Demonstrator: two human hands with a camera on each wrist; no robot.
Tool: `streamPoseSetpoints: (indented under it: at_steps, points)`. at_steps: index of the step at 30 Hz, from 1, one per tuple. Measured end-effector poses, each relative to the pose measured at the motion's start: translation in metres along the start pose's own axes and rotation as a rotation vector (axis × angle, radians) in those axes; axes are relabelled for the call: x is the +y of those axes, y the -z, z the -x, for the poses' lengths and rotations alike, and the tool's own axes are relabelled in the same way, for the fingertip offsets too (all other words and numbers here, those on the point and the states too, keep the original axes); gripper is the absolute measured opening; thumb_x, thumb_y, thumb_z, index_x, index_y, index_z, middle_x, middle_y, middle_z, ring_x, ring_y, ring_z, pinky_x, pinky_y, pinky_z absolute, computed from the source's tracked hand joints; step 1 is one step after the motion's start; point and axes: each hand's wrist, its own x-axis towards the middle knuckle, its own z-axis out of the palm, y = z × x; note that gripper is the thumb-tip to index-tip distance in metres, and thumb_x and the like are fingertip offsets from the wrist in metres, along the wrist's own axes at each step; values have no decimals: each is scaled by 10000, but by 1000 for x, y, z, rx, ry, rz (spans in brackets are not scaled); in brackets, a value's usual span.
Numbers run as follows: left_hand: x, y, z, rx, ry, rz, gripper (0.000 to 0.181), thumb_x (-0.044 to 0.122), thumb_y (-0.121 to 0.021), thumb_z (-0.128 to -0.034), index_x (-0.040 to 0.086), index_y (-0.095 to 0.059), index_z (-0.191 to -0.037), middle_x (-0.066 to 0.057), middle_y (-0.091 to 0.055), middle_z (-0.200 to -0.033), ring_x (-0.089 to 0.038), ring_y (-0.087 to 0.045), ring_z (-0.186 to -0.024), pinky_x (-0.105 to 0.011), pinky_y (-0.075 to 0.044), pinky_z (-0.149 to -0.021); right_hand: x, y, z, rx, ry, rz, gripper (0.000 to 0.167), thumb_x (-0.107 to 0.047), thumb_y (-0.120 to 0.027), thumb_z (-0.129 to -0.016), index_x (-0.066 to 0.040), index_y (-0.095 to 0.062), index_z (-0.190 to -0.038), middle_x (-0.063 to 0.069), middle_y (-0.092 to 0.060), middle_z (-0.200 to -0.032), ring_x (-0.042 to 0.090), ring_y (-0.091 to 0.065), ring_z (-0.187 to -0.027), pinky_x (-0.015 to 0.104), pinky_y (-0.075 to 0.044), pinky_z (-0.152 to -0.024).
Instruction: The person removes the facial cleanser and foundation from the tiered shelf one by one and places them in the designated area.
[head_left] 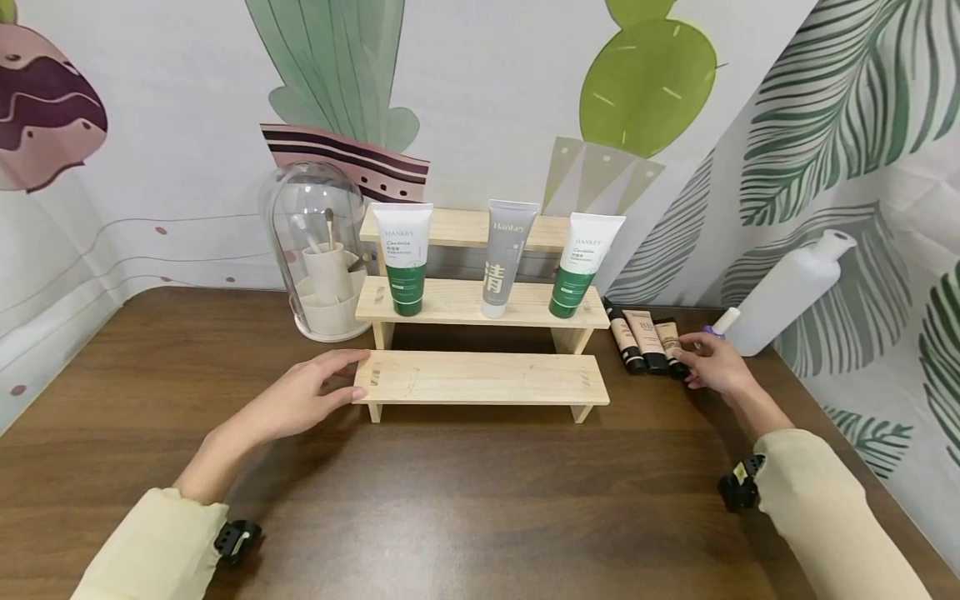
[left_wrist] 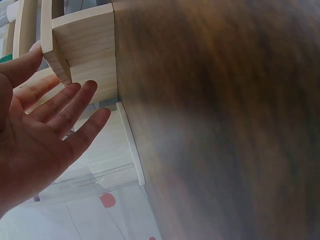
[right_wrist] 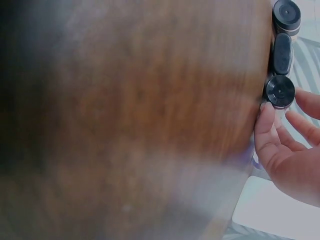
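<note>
My left hand (head_left: 303,392) holds the left end of the low front step (head_left: 480,377) of a pale wooden riser, thumb at the front corner and forefinger at the back one; the other fingers stretch out loosely in the left wrist view. At the right, my right hand (head_left: 716,364) has thumb and fingers about a small beige cosmetic tube (head_left: 667,335), whose black cap (right_wrist: 280,91) shows in the right wrist view. This tube lies at the right of a BB cream tube (head_left: 643,332) and another beige tube (head_left: 622,333). All three lie flat on the table, black caps toward me.
Two white-and-green tubes (head_left: 405,250) (head_left: 585,260) and a grey tube (head_left: 506,250) stand on the riser's middle step (head_left: 453,302). Behind left is a clear dome (head_left: 311,192) over a brush holder (head_left: 326,275). A white bottle (head_left: 787,287) leans at right, beside a white-capped purple bottle (head_left: 723,322).
</note>
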Motion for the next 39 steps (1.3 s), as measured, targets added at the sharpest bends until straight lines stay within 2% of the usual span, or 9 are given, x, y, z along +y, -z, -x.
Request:
streamPoseSetpoints:
  at_steps: [5, 18, 26, 39]
  points:
    - [0, 0, 0, 0, 2, -1, 471, 123, -615, -877, -54, -456, -1283, -213, -536, -1209, -339, -548, -1060, -489, -431, -873, -1, 0, 0, 5, 3, 1, 442, -105, -488, -947, 147, -339, -1278, 124, -520, -843, 92, -507, -590, 286, -522, -542]
    - [0, 0, -1, 1, -5, 6, 468, 113, -618, -874, -57, -457, -1280, -202, -549, -1187, -319, -556, -1049, -481, -438, -866, -4, -3, -3, 57, 5, 41, 422, -104, -486, -948, 129, -360, -1277, 190, -495, -904, 110, -499, -615, 275, -517, -537]
    - [0, 0, 0, 2, -2, 6, 467, 116, -618, -875, -61, -459, -1276, -205, -548, -1188, -314, -559, -1044, -477, -443, -860, -4, -2, -2, 20, 24, 35, 430, -80, -477, -947, 141, -335, -1289, 248, -500, -973, 145, -519, -644, 286, -521, -565]
    - [-1, -1, -1, -2, 0, 2, 467, 115, -618, -874, -59, -459, -1278, -199, -556, -1176, -323, -556, -1046, -476, -446, -855, -7, 1, 2, -8, -18, 75, 484, -132, -521, -936, 118, -337, -1307, 379, -427, -1149, 256, -561, -777, 295, -534, -633]
